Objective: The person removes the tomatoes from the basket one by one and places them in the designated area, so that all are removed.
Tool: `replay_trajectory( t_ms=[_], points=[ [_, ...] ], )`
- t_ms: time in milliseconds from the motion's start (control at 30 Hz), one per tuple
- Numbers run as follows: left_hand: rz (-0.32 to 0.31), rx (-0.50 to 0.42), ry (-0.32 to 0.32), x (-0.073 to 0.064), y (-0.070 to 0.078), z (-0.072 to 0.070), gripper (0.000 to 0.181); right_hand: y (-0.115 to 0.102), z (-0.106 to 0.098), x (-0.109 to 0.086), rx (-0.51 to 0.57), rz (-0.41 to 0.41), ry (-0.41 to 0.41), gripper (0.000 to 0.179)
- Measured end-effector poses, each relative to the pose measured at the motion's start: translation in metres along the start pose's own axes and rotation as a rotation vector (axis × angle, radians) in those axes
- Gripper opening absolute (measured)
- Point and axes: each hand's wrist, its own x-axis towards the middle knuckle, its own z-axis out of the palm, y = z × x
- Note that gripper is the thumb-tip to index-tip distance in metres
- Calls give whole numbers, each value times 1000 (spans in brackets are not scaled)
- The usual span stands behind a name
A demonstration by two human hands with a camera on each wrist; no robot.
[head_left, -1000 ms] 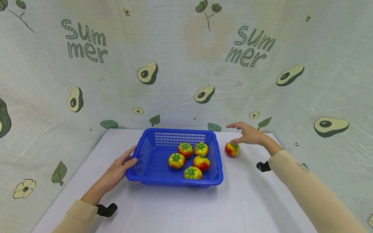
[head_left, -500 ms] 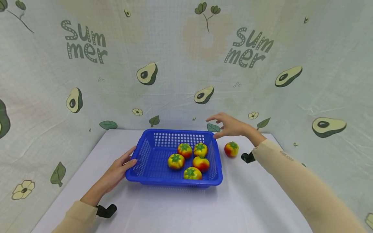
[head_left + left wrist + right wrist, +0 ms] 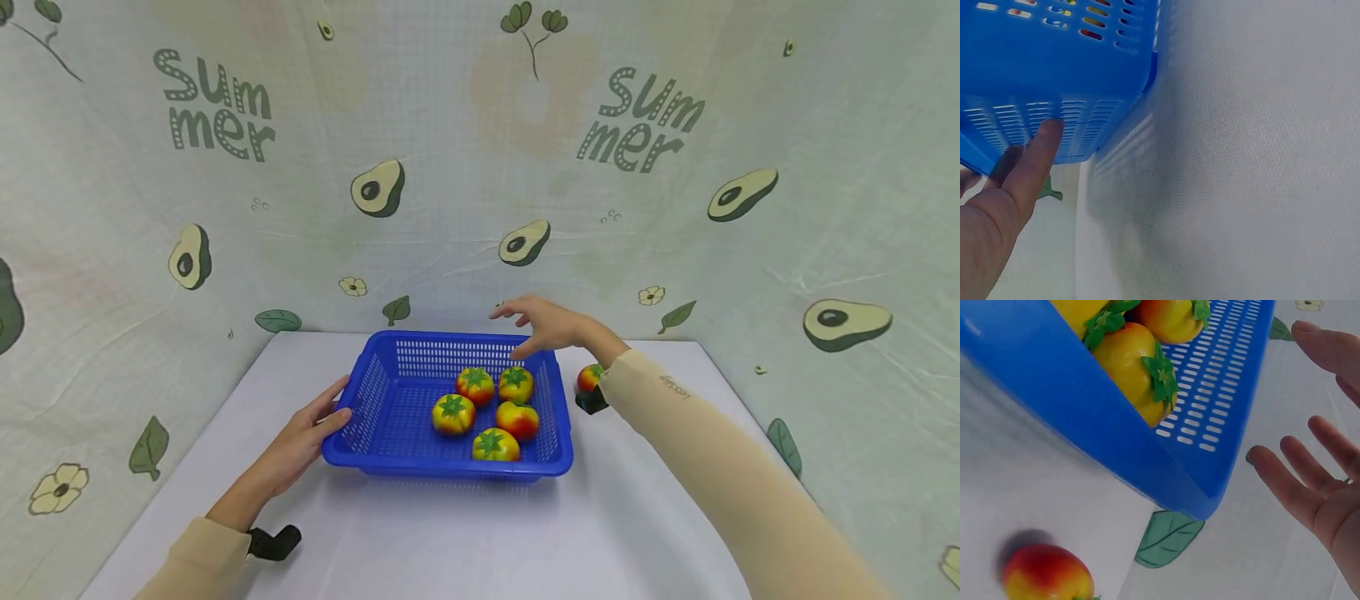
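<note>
A blue plastic basket [image 3: 450, 467] with slotted walls stands on the table and holds several red-and-yellow fruits [image 3: 453, 415] with green star-shaped leaf caps. One more such fruit [image 3: 588, 377] lies on the table outside the right wall, partly covered by the right sleeve and wrist camera in the head view. My left hand [image 3: 303, 437] rests against the basket's left side; its fingers [image 3: 1047, 134] touch the outer wall in the left wrist view. My right hand [image 3: 555, 323] hovers over the back right corner, fingers spread and holding nothing, apart from the basket in the right wrist view.
The table [image 3: 420, 542] has a white cover. Behind and at both sides hangs a pale cloth [image 3: 450, 125] printed with avocados, leaves and lettering. Each wrist carries a black camera mount [image 3: 274, 543].
From above the loose fruit, my right hand has moved left to the basket's back right corner. The left hand, the basket and the fruits have stayed where they were.
</note>
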Motion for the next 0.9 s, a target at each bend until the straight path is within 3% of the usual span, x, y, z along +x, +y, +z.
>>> replay_trajectory(
  t_ms=[467,900],
  points=[
    [4,-13,-4,0,1,-1,75,-1,27,27,81,5,-105,72],
    [2,-10,4,1,-1,-1,75,-3,52,40,129,40,-192,69]
  ],
)
